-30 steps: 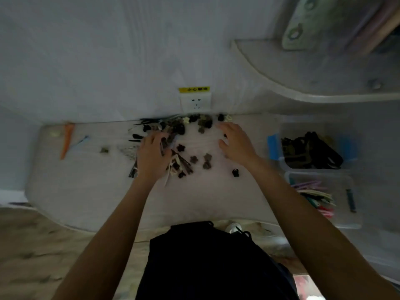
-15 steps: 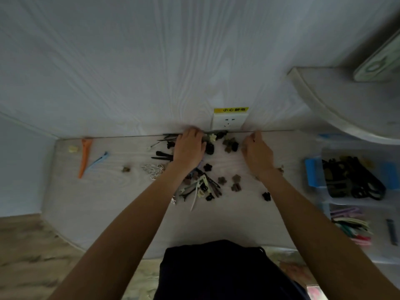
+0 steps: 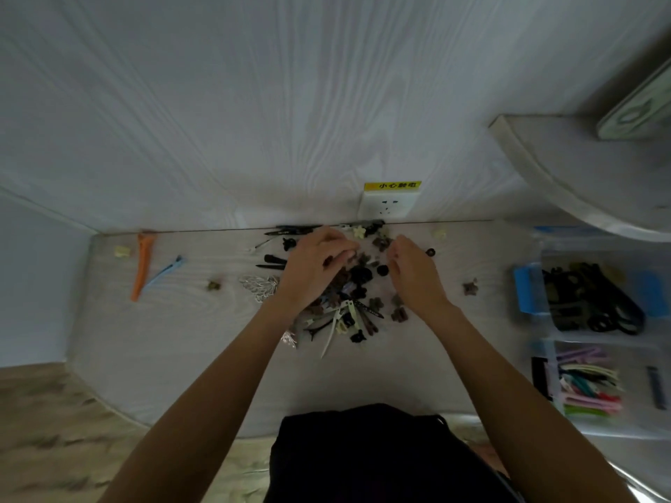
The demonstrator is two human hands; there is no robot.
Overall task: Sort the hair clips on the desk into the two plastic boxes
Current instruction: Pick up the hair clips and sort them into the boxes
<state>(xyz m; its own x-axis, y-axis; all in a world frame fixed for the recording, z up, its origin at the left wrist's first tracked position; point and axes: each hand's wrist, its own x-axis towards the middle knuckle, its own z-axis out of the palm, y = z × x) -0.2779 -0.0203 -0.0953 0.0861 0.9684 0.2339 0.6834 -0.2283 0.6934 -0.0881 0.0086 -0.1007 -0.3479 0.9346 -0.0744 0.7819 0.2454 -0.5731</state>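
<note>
A pile of small dark and pale hair clips (image 3: 354,306) lies mid-desk. My left hand (image 3: 310,270) rests on the pile's left side with its fingers curled over some small dark clips; whether it grips any is unclear. My right hand (image 3: 414,272) stands on its edge at the pile's right side, cupped, with nothing seen in it. At the right stand two clear plastic boxes: the far box (image 3: 639,255) holds dark clips and the near box (image 3: 639,361) holds coloured clips.
Stray clips lie apart from the pile: an orange clip (image 3: 143,265), a blue clip (image 3: 165,272), a silver leaf clip (image 3: 259,285), a brown flower clip (image 3: 470,286). A wall socket (image 3: 388,206) sits behind the pile. A curved shelf (image 3: 544,176) overhangs the boxes.
Both hands have drawn back from the wall toward me, nearer each other, and dark clips now sit bunched between them.
</note>
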